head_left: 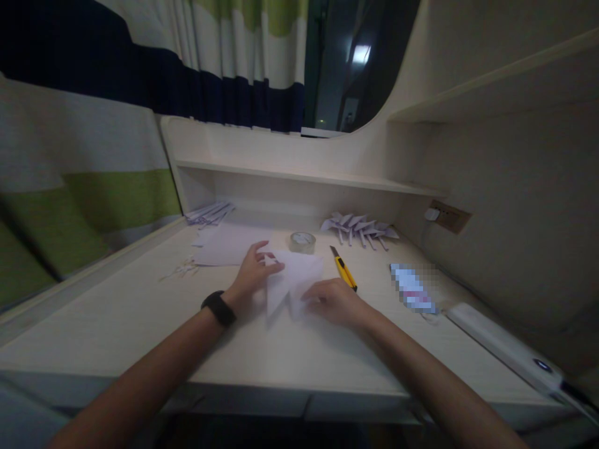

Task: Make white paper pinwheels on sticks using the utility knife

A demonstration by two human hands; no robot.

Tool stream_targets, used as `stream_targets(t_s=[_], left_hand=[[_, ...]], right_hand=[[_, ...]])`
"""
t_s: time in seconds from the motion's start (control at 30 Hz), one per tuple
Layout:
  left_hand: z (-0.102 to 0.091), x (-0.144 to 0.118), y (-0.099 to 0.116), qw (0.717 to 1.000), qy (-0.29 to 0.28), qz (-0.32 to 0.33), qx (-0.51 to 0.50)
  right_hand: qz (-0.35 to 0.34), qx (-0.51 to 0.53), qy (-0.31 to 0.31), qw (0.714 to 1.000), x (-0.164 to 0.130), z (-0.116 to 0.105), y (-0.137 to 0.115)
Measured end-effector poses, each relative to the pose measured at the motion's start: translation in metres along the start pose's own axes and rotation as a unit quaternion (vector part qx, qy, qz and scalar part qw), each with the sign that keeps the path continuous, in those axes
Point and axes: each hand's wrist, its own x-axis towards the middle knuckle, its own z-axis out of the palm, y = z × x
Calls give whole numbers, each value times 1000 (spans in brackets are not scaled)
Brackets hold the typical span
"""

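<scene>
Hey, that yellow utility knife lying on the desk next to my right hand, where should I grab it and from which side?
Take the yellow utility knife by its yellow handle, the end nearest you, coming from above with your right hand, which rests beside it. The knife lies flat, and its dark tip, where the blade would sit, points away toward the tape roll, so closing your fingers across the handle's long sides probably keeps them off that end.

A roll of clear tape [302, 242] sits at the far middle of the pale worktop [116, 324]. Just right of it lies a yellow utility knife [344, 269], its blade end pointing far. Far right, a cluster of folded paper shapes [359, 227] rests under the shelf [299, 176]. Far left lie flat white sheets [229, 244] and a bundle of thin paper strips [209, 213] (small scraps [183, 268] near them). A long white device [503, 346] lies along the near right edge.
</scene>
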Motion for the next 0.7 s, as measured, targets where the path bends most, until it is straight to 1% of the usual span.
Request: stream_targets(t_s=[0.03, 0.07, 0.1, 0.17, 0.2, 0.23, 0.27, 0.33, 0.4, 0.47, 0.5, 0.6, 0.7], left_hand=[[-3, 5, 6, 999, 6, 31, 44], [-6, 9, 13, 991, 0, 73, 108], [-7, 14, 21, 976, -18, 117, 184], [-5, 24, 36, 924, -87, 197, 317], [0, 28, 42, 897, -124, 226, 358], [6, 32, 46, 876, -160, 240, 387], [13, 36, 48, 861, -190, 241, 405], [28, 44, 48, 844, -245, 205, 431], [39, 50, 45, 824, -277, 188, 457], [42, 52, 41, 823, -280, 188, 458], [42, 52, 40, 829, -275, 188, 449], [33, 44, 41, 853, -258, 193, 411], [24, 30, 44, 865, -243, 210, 386]], right_hand=[[3, -1, -3, 1000, 0, 0, 1], [5, 0, -6, 1000, 0, 1, 1], [5, 2, -7, 1000, 0, 1, 2], [1, 9, -11, 1000, 0, 2, 1], [-2, 13, -13, 1000, -1, 3, 0], [-5, 17, -15, 1000, -1, 4, 0], [-10, 20, -16, 1000, -1, 5, -1], [-22, 21, -14, 999, -2, 6, -1], [-36, 17, -6, 999, -2, 7, 0], [-46, 7, -2, 999, -1, 7, 2], [-48, 1, -1, 999, -1, 7, 3], [-51, -19, 0, 998, 1, 6, 7], [-49, -33, 5, 998, 1, 7, 9]])
